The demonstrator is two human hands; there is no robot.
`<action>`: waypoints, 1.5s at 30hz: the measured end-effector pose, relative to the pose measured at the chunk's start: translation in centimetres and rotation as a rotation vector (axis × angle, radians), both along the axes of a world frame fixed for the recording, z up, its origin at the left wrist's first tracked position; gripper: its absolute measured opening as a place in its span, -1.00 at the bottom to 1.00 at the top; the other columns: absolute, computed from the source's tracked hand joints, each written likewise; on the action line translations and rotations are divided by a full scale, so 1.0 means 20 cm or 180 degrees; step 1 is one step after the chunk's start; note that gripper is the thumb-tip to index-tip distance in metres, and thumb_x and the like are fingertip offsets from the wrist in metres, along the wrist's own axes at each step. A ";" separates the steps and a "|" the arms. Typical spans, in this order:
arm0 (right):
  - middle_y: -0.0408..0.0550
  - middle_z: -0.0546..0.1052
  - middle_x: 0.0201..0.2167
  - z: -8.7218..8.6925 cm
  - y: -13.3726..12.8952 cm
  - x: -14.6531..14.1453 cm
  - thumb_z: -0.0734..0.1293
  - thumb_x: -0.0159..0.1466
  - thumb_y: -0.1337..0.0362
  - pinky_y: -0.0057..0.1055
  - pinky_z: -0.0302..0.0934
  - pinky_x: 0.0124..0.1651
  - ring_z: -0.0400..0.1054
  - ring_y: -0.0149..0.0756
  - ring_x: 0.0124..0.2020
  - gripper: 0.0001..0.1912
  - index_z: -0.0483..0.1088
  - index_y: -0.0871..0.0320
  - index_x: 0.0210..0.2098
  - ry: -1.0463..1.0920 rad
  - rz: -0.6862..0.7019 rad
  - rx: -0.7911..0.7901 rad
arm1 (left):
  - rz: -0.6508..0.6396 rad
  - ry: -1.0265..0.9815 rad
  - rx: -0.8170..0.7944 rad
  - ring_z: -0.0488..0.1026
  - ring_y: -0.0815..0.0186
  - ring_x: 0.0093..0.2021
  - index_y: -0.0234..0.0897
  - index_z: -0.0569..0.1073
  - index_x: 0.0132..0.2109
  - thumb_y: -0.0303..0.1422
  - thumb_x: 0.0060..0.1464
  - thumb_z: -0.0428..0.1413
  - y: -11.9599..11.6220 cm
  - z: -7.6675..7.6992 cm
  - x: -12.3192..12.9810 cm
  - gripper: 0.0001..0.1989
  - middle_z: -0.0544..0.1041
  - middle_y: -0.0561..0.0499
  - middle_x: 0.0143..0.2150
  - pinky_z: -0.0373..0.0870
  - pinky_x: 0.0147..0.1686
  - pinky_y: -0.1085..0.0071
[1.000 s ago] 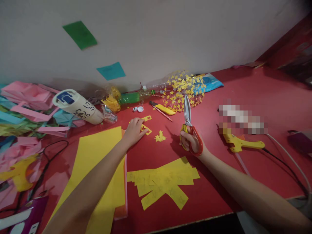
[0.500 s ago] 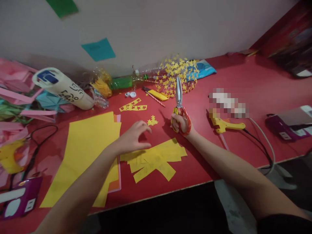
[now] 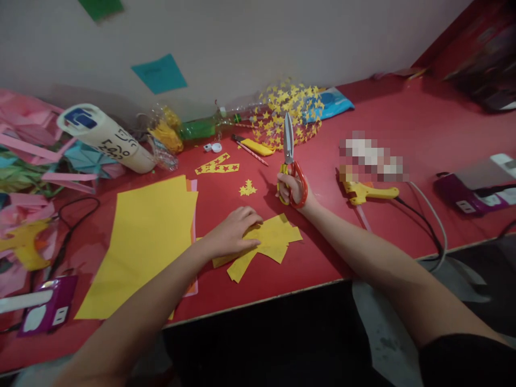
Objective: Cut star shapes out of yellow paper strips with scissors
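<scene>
My right hand [image 3: 292, 188] is wrapped round the red and yellow handles of a pair of scissors [image 3: 288, 140], whose closed blades point up and away from me. On a loose pile of yellow paper strips [image 3: 274, 236] rests my left hand [image 3: 234, 232], fingers and thumb apart. Part of the pile is hidden beneath it. Just beyond lies a small heap of cut yellow stars [image 3: 248, 188]. Farther back are paper strips with star-shaped holes [image 3: 217, 164]. Large yellow sheets [image 3: 149, 242] lie left of my left hand, over orange and pink ones.
A yellow utility knife [image 3: 258, 147], a star-covered clear plastic bottle [image 3: 286, 113] and a tilted white tumbler [image 3: 115, 141] lie along the wall. To the right is a yellow glue gun [image 3: 368, 193] with its cord; another glue gun [image 3: 26, 244] sits left. Pink folded paper [image 3: 24, 123] crowds the far left.
My left hand has come down onto the yellow strips, and the pile has shifted under it. My right hand still holds the scissors upright. The view has moved slightly.
</scene>
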State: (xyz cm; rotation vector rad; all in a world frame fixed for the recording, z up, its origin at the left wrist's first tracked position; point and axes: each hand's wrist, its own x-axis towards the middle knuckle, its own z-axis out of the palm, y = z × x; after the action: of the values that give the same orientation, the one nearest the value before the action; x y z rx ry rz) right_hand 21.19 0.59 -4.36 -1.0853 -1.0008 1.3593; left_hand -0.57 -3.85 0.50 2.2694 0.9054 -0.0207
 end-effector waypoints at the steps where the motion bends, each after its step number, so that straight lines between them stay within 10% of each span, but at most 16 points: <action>1: -0.35 0.15 -0.86 0.00 0.00 0.00 0.39 0.14 -0.01 -0.40 0.37 -0.47 0.02 -0.51 -0.82 -0.58 0.17 0.04 -0.64 -0.0009 -0.0004 -0.0009 | 0.0089 0.0058 0.0107 0.33 0.06 0.03 -0.20 0.39 0.01 -0.09 0.08 0.18 -0.02 0.00 -0.01 -0.58 0.40 -0.13 0.03 0.34 0.01 0.16; 16: -0.33 0.13 -0.87 -0.01 0.00 -0.02 0.38 0.13 0.02 -0.42 0.35 -0.49 0.04 -0.52 -0.84 -0.52 0.09 0.05 -0.71 0.0061 -0.0092 0.0060 | 0.0407 -0.0197 0.0285 0.37 0.07 0.08 -0.21 0.43 0.05 -0.26 0.19 0.03 0.01 -0.05 0.01 -0.68 0.43 -0.16 0.04 0.35 0.10 0.11; 40: -0.34 0.15 -0.87 0.04 -0.01 0.00 0.41 0.12 0.03 -0.38 0.37 -0.45 0.08 -0.49 -0.82 -0.53 0.10 0.04 -0.67 -0.0054 0.0061 0.0111 | 0.1865 -0.0775 -0.0533 0.34 0.33 -0.42 -0.22 0.44 -0.40 -0.23 -0.05 0.16 0.12 0.00 -0.05 -0.85 0.44 0.04 -0.41 0.28 -0.37 0.38; 45: -0.29 0.37 -0.73 0.12 -0.05 0.00 0.45 0.03 0.01 -0.47 0.10 -0.66 0.11 -0.50 -0.79 -0.63 0.25 0.09 -0.52 -0.0481 0.0197 0.0085 | 0.2334 -0.1226 -0.0689 0.34 0.35 -0.45 -0.24 0.42 -0.43 -0.19 -0.13 0.20 0.13 0.02 -0.07 -0.79 0.42 0.09 -0.49 0.27 -0.39 0.40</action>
State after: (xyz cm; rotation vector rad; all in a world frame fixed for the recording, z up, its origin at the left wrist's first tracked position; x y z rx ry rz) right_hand 21.23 -0.41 -1.90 -1.1588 -1.1680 1.3245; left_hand -2.01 -1.20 0.85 1.5577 1.3777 0.5901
